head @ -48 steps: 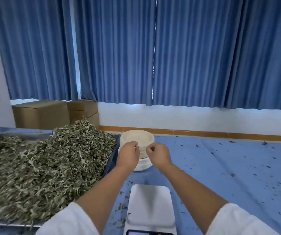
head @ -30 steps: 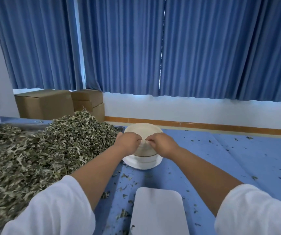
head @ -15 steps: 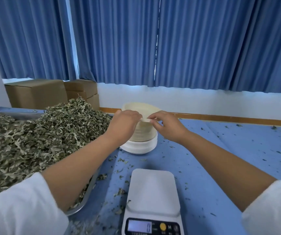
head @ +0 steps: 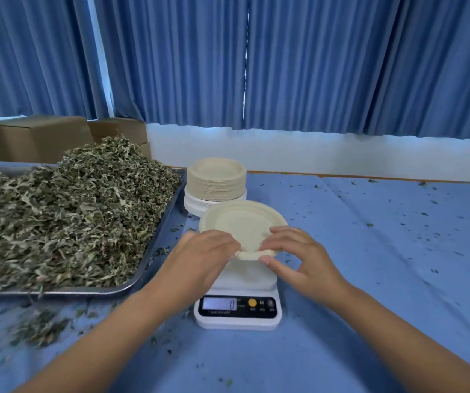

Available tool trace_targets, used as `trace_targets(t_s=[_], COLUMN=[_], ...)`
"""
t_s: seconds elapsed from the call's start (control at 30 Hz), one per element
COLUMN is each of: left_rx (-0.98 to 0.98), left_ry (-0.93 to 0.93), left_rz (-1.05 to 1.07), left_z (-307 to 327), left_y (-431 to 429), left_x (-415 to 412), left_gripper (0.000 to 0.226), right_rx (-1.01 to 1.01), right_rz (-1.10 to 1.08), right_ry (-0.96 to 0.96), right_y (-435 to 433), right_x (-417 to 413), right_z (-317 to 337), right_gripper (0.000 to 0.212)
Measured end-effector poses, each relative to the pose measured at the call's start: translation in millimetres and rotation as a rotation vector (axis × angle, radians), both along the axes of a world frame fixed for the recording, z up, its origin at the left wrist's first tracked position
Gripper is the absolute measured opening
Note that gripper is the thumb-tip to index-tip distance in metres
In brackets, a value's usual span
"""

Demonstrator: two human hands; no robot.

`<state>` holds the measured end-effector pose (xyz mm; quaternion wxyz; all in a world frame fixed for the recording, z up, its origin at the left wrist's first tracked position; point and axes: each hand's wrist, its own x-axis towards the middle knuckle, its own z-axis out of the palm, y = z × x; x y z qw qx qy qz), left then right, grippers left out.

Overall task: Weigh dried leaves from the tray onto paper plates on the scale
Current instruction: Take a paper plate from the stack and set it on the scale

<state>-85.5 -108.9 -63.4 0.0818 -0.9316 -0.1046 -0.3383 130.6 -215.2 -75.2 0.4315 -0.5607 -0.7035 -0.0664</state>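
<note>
While we hold one plate over the scale, left hand (head: 208,255): fingers curled onto the near-left rim of the paper plate (head: 242,222). Thumb hidden, but we read it as a pinch.
right hand (head: 299,256): thumb under, fingers on top of the near-right rim, pinching.
paper plate: single, empty, roughly level, over the far half of the scale (head: 238,316). We can't tell if it touches the platform.
scale: white, on the blue cloth (head: 370,251) straight ahead of us. The display (head: 219,304) reads 0, so we judge there's no load yet.
plate stack (head: 215,178): just behind the held plate, beside the tray corner.
tray (head: 162,225): on our left, with dried leaves (head: 72,217) heaped above the rim. None on the plate.
step: we judge seat plate centred, zero, then add leaves.
risk 1: plate is biased to the far edge. If we let go there, the overhang could tip it or lean it on the stack, giving a false reading.
risk 2: fingers left on the rim while zeroing would give an offset.
risk 3: thin rim could buckle under our pinch, and then the plate rocks.
risk 4: loose bits already litter the cloth. Leaves dropped on the platform outside the plate would still be weighed.
</note>
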Motion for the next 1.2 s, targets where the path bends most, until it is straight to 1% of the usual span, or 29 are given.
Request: trace_targets(t_s=[0.17, 0.4, 0.53, 0.67, 0.73, 0.8, 0.87, 0.97, 1.0, 1.07, 1.13, 1.2], left_rx=[-0.048, -0.177, -0.254, -0.304, -0.313, -0.338, -0.413, -0.652, -0.756, -0.899, -0.893, -0.826], left_ry=[0.036, 0.073, 0.039, 0.033, 0.016, -0.057, -0.228, -0.521, -0.603, -0.723, -0.701, -0.601], left_rz=[-0.005, -0.018, -0.010, 0.020, 0.016, 0.030, 0.079, 0.182, 0.203, 0.240, 0.289, 0.337], left_z=[-18.7, -27.7, -32.7, -36.5, -36.9, -34.9, -29.8, -18.4, -16.0, -16.6, -23.1, -33.0], left_y=[-9.4, -13.8, -9.3, -5.7, -6.3, -7.3, -3.4, 7.7, 11.0, 13.7, 14.0, 15.7], left_x=[-15.7, -27.4, -25.7, -25.0, -23.9, -22.7, -21.8, -15.9, -12.9, -10.0, -12.8, -17.6], left_gripper=[0.025, 0.020, 0.021, 0.027, 0.030, 0.035, 0.039, 0.031, 0.028, 0.029, 0.028, 0.026], right_rx=[-0.031, -0.096, -0.169, -0.199, -0.220, -0.223, -0.175, -0.095, -0.094, -0.143, -0.217, -0.295], right_rz=[0.042, 0.076, 0.066, 0.068, 0.070, 0.055, 0.008, -0.099, -0.124, -0.144, -0.110, -0.067], right_ry=[0.023, -0.028, -0.012, 0.014, 0.033, 0.056, 0.080, 0.185, 0.239, 0.355, 0.409, 0.391], right_y=[-9.1, -8.0, -7.0, -7.0, -8.2, -11.3, -15.2, -21.3, -23.0, -27.3, -31.5, -34.1], right_x=[-10.4, -13.5, -9.6, -9.8, -10.2, -9.8, -7.6, -1.0, 3.4, 12.3, 17.1, 17.7], right_z=[-18.1, -27.0, -30.7, -30.1, -29.1, -25.7, -21.0, -13.2, -12.5, -11.9, -10.2, -10.3], right_gripper=[0.030, 0.027, 0.023, 0.022, 0.026, 0.031, 0.031, 0.019, 0.022, 0.041, 0.049, 0.045])
